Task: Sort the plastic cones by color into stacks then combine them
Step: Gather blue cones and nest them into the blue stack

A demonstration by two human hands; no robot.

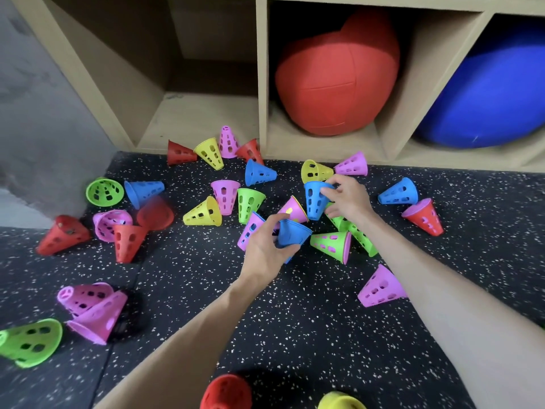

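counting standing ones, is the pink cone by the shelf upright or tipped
Upright: the pink cone stands on its wide rim, narrow end up, against the shelf.

A black speckled floor (295, 320) meets a grey wall (35, 98) and a beige wooden cubby shelf (262, 84).

Cones (224, 199) strewn on floor (295, 320) before shelf (262, 84)

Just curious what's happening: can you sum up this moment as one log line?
step: gathering blue cones | left hand: holds blue cone | right hand: grips another blue cone | rest: mixed cones scattered on floor
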